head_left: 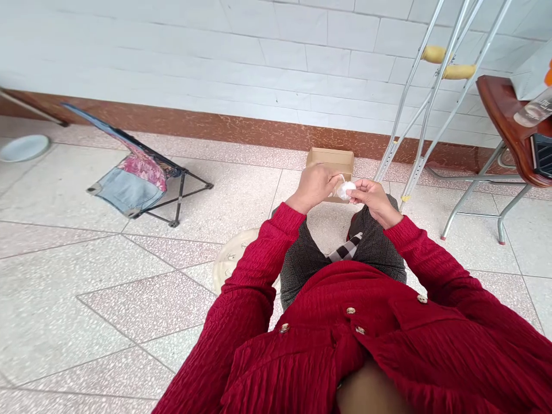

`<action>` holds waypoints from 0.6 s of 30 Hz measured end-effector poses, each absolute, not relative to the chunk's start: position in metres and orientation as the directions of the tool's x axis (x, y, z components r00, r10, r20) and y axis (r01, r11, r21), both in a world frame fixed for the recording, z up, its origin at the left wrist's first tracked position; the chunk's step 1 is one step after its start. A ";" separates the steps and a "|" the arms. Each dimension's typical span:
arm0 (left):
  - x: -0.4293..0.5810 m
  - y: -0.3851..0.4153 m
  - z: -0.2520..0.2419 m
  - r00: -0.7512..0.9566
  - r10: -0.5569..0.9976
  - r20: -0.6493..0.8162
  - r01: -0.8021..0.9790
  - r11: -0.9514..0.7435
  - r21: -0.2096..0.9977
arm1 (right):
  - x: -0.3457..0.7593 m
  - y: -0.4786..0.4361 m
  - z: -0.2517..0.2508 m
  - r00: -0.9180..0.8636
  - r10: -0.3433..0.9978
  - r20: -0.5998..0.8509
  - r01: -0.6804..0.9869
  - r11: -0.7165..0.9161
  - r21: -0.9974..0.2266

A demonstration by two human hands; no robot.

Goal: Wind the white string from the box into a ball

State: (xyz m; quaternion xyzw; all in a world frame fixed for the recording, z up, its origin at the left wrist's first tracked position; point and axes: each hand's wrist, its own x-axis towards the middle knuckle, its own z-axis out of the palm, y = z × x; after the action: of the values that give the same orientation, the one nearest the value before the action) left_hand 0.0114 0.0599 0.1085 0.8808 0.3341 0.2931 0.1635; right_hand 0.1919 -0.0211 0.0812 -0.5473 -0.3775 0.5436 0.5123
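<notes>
A small white ball (345,190), perhaps wound thread, is between my two hands in front of my knees. My right hand (373,199) pinches the ball from its right side with thumb and fingers. Just to the left, my left hand (317,183) has its fingers closed on a white strand (342,177) that rises from the ball. What lies inside the left fingers is partly hidden. Beyond and below both hands, an open cardboard box (331,155) rests on the floor, its near part covered by them.
A folding chair (133,187) stands at the left, with a pale basin (25,148) beyond. Crutches (422,123) lean against the wall on the right. Nearby is a brown stool (502,115) holding a bottle (532,113). A cream plastic stool (228,253) is beside my left leg.
</notes>
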 end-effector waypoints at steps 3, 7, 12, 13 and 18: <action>0.016 0.043 0.105 0.581 0.700 0.415 0.518 -0.711 0.476 | 0.194 0.003 0.073 0.318 0.933 -0.166 -0.185 -0.111 -0.976; 0.020 0.023 0.086 0.580 0.756 0.303 0.417 -0.595 0.687 | 0.191 0.020 0.084 0.398 0.916 -0.052 -0.272 0.063 -0.960; 0.021 0.024 0.061 0.555 0.809 0.194 0.252 -0.385 0.888 | 0.184 0.000 0.112 0.169 0.982 -0.088 -0.397 -0.014 -0.918; 0.020 0.028 0.057 0.550 0.817 0.172 0.259 -0.363 0.895 | 0.184 -0.007 0.115 0.106 0.987 -0.118 -0.403 -0.066 -0.913; 0.013 0.056 0.062 0.574 0.792 0.209 0.284 -0.432 0.856 | 0.191 -0.037 0.111 -0.145 0.948 -0.284 -0.281 -0.315 -0.907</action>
State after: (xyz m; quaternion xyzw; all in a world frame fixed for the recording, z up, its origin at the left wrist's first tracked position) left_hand 0.0126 0.0564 0.0620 0.7872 0.3418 0.3103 0.4088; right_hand 0.1908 -0.0371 0.1112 -0.4630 -0.3600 0.6657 0.4615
